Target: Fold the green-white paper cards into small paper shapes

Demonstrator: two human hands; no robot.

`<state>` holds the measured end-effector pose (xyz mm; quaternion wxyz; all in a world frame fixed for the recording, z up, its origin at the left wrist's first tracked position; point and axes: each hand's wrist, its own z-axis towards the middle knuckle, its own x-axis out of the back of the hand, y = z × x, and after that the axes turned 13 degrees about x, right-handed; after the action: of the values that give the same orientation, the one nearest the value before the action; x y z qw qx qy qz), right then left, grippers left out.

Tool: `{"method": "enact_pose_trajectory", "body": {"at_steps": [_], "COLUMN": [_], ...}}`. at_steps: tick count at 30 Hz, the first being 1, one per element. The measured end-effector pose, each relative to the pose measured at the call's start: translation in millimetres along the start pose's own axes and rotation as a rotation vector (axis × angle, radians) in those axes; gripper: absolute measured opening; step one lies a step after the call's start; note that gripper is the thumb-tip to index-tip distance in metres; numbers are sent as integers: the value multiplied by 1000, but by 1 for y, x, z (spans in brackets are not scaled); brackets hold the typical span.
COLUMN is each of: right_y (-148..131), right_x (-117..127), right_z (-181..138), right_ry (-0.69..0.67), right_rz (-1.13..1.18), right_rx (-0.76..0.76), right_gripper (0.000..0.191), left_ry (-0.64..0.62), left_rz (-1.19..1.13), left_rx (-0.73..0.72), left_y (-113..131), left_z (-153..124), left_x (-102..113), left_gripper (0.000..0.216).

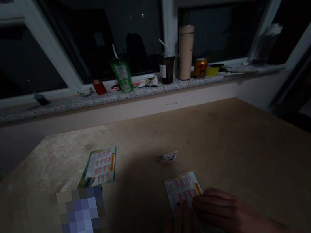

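Observation:
A printed paper sheet (181, 186) with rows of red and blue text lies on the table in front of me. My left hand (179, 226) rests on its near part, fingers stretched out flat. From the right, my right hand (224, 208) lies over the sheet's right side, its fingers pressed together on the paper; the fingertips are partly hidden in the dim light. Both hands cover the sheet's near end. Just beyond it sits a small folded paper piece (168, 157), boat-like in outline. Farther left lies another printed sheet (101, 166), flat.
The brown table (221, 133) reaches to the wall under a window. Along the stone sill (75, 103) stand a green cup (122, 76), a dark drink cup (168, 70), a tall beige bottle (186, 52) and an orange can (200, 67). A pixelated patch hides the lower left.

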<state>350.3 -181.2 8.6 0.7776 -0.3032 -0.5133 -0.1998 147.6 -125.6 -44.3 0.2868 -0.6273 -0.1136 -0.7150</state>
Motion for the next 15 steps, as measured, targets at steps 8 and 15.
{"method": "enact_pose_trajectory", "body": {"at_steps": [8, 15], "right_y": [6, 6], "right_x": [-9, -13], "right_z": [-7, -10], "right_ry": [44, 110], "right_rz": [66, 120], "right_rx": [-47, -70], "right_gripper": [38, 33], "left_ry": [-95, -131], "left_rz": [-250, -349], "left_rx": [-145, -146], "left_y": [-38, -50], "left_z": [17, 17], "left_x": [31, 33], "left_gripper": [39, 47]}}
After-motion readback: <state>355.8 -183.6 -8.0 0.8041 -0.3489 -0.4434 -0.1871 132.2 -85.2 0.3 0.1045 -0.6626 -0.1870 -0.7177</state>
